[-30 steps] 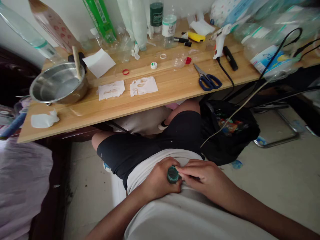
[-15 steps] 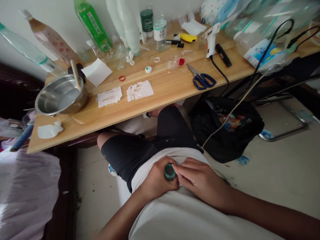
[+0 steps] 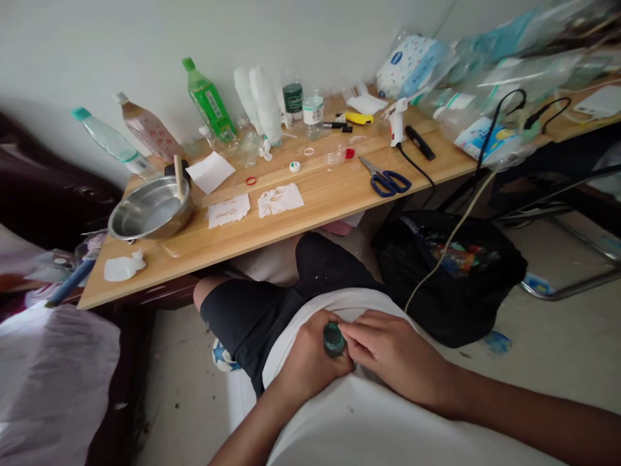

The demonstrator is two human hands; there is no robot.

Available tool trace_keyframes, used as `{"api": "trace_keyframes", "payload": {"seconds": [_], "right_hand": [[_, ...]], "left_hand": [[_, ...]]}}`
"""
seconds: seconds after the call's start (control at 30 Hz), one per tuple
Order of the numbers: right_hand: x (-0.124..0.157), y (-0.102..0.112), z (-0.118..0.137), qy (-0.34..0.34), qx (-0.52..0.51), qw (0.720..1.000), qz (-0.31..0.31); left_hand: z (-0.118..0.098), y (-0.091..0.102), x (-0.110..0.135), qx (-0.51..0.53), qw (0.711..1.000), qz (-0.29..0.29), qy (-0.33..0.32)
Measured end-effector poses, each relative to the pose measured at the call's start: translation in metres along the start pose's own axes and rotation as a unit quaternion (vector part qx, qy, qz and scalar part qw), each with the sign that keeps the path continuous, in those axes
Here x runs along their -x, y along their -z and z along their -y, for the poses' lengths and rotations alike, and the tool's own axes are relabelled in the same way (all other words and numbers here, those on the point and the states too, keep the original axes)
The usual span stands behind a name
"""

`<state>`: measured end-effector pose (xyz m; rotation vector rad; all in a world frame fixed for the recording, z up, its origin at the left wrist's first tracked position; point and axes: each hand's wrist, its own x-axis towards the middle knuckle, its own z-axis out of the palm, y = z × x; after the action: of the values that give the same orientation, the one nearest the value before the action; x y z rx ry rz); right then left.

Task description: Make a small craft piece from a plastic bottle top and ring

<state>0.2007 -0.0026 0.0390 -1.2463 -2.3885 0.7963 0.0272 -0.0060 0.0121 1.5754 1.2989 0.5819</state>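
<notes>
In my lap, my left hand (image 3: 314, 356) is wrapped around a small green-tinted clear plastic bottle piece (image 3: 334, 340). Its round open end faces up at me, and the lower part is hidden in my palm. My right hand (image 3: 388, 353) is closed, thumb and fingertips pinched together at the right side of the rim. Whatever lies between those fingertips is too small to make out. Both hands rest close against the white shirt (image 3: 334, 414).
On the wooden table (image 3: 330, 194) ahead are a metal bowl (image 3: 126, 223), torn wet paper pieces (image 3: 280, 200), scissors (image 3: 388, 181), a glue gun (image 3: 396, 123) and several bottles (image 3: 211, 100) along the wall. A black rubbish bag (image 3: 456, 304) stands on the floor at the right.
The view has tilted up and shifted, so the table sits lower and more wall shows. Both hands keep nearly the same grip at the bottle piece.
</notes>
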Motion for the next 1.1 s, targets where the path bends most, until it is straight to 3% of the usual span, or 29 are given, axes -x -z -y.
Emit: {"api": "trace_keyframes", "payload": {"seconds": [0.17,0.3,0.4,0.53,0.77,0.97,1.1], "right_hand": [[-0.007,0.003,-0.004,0.004,0.096,0.995,0.026],[-0.016,0.013,-0.011,-0.001,0.064,0.998,-0.009],[-0.017,0.024,-0.01,-0.026,0.008,0.997,-0.072],[-0.015,0.036,-0.002,-0.026,-0.02,0.995,-0.095],[-0.022,0.026,0.013,0.091,-0.045,0.977,-0.186],[-0.028,0.025,0.023,0.132,-0.134,0.961,-0.204],[-0.031,0.034,0.022,0.149,-0.151,0.96,-0.184]], "left_hand": [[-0.006,-0.005,0.003,-0.011,1.0,0.018,-0.019],[0.004,0.003,-0.008,0.097,0.995,-0.002,-0.016],[0.02,0.011,-0.02,0.241,0.969,-0.043,-0.02],[0.03,0.023,-0.023,0.386,0.916,-0.099,-0.043],[0.007,0.045,0.002,0.487,0.867,-0.053,-0.091],[-0.015,0.039,0.009,0.524,0.85,-0.016,-0.042],[-0.023,0.033,0.006,0.525,0.849,-0.053,-0.027]]}}
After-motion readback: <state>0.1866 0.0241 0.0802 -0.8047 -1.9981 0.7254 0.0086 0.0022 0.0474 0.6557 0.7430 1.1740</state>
